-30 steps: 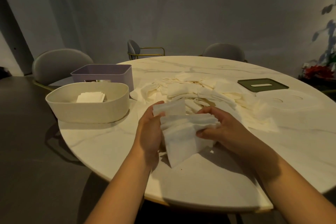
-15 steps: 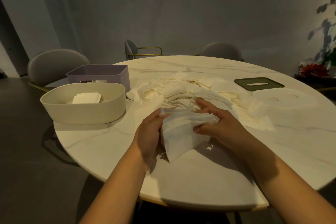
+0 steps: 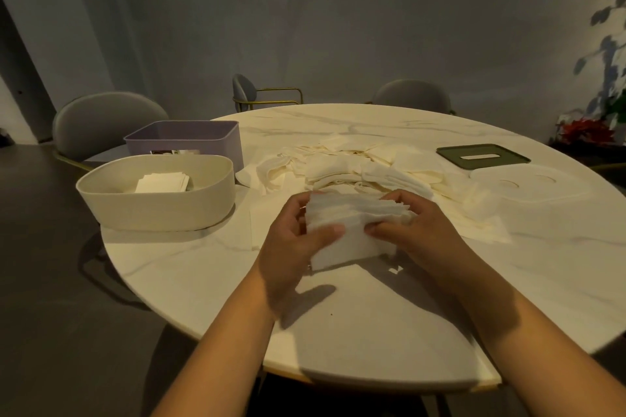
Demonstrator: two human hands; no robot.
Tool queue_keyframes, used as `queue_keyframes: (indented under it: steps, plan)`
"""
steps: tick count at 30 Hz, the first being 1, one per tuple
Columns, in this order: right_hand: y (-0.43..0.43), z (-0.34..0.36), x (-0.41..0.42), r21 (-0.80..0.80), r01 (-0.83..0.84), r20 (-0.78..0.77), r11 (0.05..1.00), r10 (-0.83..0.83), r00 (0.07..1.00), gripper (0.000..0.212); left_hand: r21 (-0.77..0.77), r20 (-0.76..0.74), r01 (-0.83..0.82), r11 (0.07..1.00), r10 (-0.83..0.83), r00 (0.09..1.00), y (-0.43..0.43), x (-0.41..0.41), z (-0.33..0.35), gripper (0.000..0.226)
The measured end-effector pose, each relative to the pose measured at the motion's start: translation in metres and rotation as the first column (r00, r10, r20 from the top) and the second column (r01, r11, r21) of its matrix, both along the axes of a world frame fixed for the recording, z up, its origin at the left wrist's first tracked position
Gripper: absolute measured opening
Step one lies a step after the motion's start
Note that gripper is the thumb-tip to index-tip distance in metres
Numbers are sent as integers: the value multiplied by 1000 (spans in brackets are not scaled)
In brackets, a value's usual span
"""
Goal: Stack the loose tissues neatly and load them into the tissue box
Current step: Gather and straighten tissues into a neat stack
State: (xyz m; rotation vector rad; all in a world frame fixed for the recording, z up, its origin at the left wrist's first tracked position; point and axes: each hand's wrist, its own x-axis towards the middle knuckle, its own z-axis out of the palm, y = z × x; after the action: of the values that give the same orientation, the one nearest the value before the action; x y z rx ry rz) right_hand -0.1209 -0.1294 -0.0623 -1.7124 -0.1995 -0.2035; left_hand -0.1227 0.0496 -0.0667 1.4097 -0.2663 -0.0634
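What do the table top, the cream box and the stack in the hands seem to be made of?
Table top: looks like polished marble or an imitation; grey veins, sheen. Cream box: probably matte plastic; smooth, rounded walls. Stack: soft tissue paper; thin layered edges.

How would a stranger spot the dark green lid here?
Start at the round marble table and look to its far right side, past the heap of loose tissues. The dark green lid lies flat there, just behind a white lid. It alone is green and rectangular, with a pale slot in its middle.
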Motion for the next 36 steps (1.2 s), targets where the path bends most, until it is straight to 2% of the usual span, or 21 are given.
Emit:
queue_keyframes:
  steps: [3, 6, 9, 12, 16, 22, 25, 28, 30, 34, 36]
  plan:
    - [0, 0, 1, -22, 29, 3, 999, -29, 1000, 44, 52, 64, -42, 998, 38, 997, -1, 2, -4, 60]
    - [1, 1, -1, -29, 21, 36, 999, -20, 999, 56, 59, 82, 9, 998, -14, 997, 0, 1, -5, 72]
    - [3, 0, -3, -65, 17, 80, 998, -11, 997, 43, 142, 135, 6, 990, -25, 991, -2, 1, -6, 65]
    - [3, -2, -3, -73, 28, 85, 997, -22, 996, 31, 155, 146, 12, 988, -35, 989, -2, 2, -7, 57]
    - [1, -5, -2, -70, 30, 86, 997, -24, 996, 31, 147, 146, 7, 989, -29, 989, -1, 2, -7, 50]
    - [-5, -5, 0, -268, -34, 58, 963, 52, 997, 70, 80, 133, 0, 997, -11, 991, -2, 3, -7, 48]
    - [-8, -4, 3, -214, 21, 38, 977, -13, 999, 73, 69, 113, -41, 997, 33, 993, -2, 5, -9, 55]
    - [-7, -2, 2, -93, 70, -8, 993, -71, 997, 62, 47, 43, -59, 997, 57, 997, 1, 7, -7, 61]
    - [-3, 0, 0, -50, 103, -31, 993, -104, 994, 53, 56, -25, -14, 998, 15, 1000, 3, 8, -5, 63]
    - [8, 12, 4, 78, 115, -97, 990, -108, 989, 48, 63, -135, 127, 990, -117, 984, 2, 11, 3, 67]
    - [14, 23, 9, 96, 118, -98, 988, -108, 989, 49, 110, -142, 151, 982, -135, 981, 1, 11, 10, 52]
